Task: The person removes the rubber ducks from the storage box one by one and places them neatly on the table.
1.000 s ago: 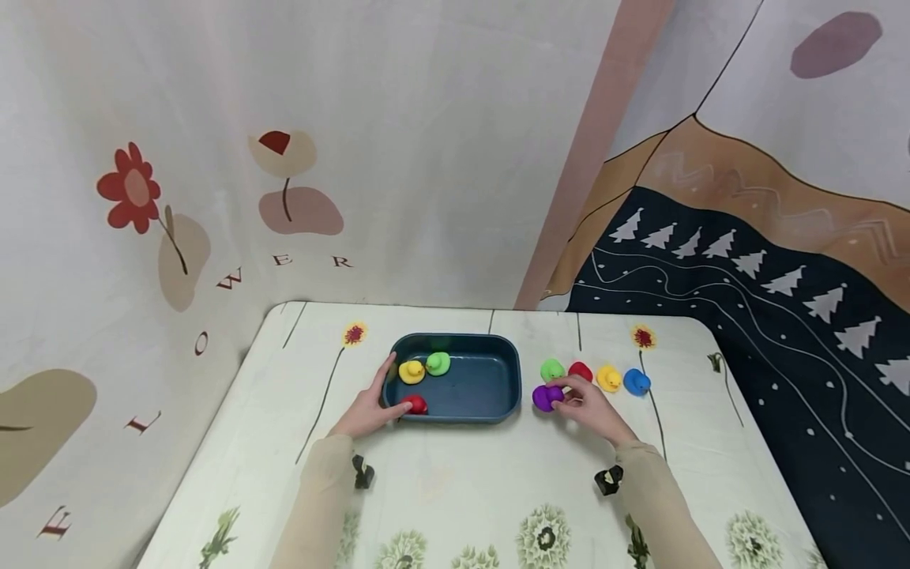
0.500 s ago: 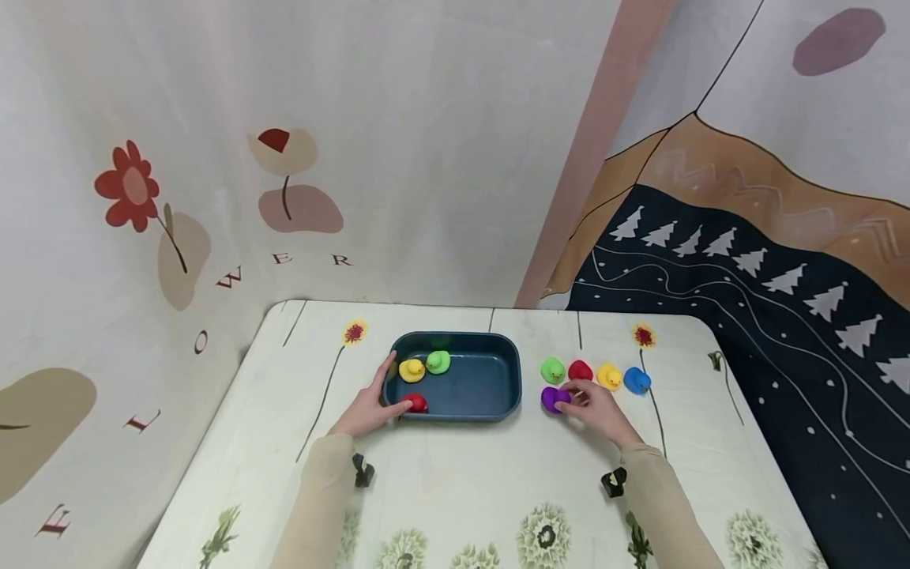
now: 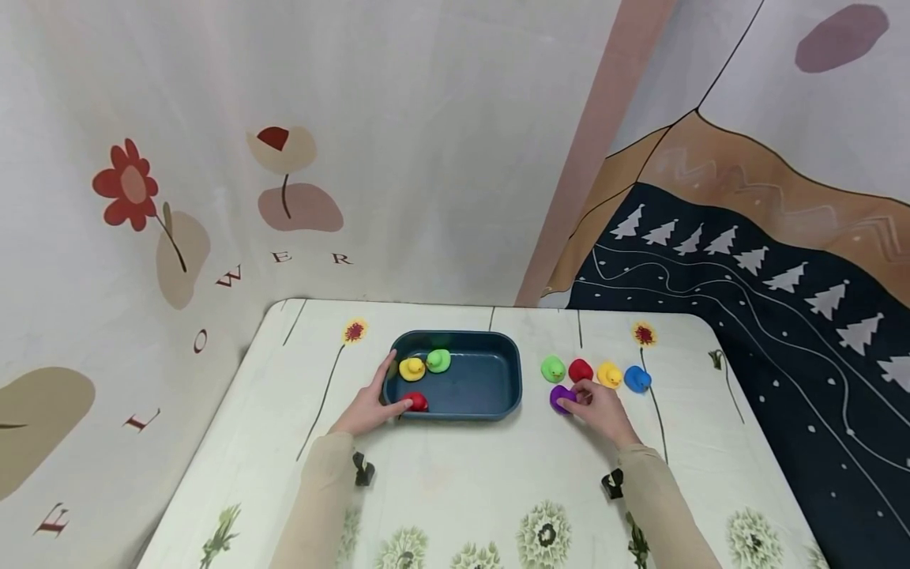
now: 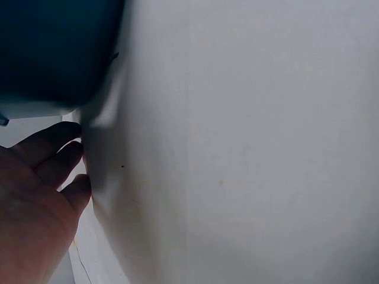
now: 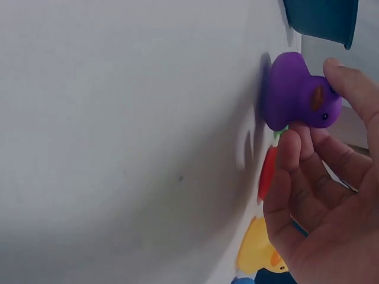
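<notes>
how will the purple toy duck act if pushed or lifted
The rounded purple toy duck, seemingly rubber or plastic, is probably light, being smaller than the right hand holding it. Its smooth surface may feel slippery, and its wide body should resist tipping.

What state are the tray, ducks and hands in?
Tray: partly filled
Tray's yellow duck: upright
Tray's green duck: upright
Tray's red duck: partly hidden
Outer green duck: lined up
Outer red duck: lined up
Outer yellow duck: lined up
Outer blue duck: lined up
Purple duck: upright, held
Right hand: pinching purple duck
Left hand: against tray
</notes>
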A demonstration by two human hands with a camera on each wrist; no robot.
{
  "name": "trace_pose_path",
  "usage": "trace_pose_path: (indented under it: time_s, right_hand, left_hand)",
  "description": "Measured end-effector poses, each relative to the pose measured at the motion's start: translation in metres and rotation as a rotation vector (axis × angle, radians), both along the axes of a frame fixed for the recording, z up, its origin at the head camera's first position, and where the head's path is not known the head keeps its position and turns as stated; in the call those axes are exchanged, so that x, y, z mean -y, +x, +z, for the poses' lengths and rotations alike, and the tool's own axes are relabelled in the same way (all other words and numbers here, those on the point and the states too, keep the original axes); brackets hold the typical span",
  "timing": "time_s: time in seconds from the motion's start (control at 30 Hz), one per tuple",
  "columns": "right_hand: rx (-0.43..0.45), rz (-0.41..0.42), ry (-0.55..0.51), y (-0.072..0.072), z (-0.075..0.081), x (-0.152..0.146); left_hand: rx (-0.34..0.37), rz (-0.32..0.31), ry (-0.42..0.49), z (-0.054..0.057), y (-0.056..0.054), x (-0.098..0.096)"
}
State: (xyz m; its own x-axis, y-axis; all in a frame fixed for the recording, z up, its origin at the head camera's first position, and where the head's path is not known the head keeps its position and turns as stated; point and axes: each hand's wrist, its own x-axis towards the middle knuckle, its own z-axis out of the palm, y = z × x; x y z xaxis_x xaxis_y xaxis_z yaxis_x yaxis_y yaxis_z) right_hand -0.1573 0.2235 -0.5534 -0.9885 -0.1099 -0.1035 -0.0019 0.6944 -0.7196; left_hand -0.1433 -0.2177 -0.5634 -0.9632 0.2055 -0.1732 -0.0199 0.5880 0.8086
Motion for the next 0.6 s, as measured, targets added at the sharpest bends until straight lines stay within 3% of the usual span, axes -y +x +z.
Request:
trace_pose_path:
  time_s: [0.6]
  right_hand:
    - [-0.06, -0.09, 0.052, 0.006, -0.003, 0.014]
  left_hand:
    - [0.007, 0.002, 0.005, 0.001, 0.001, 0.0]
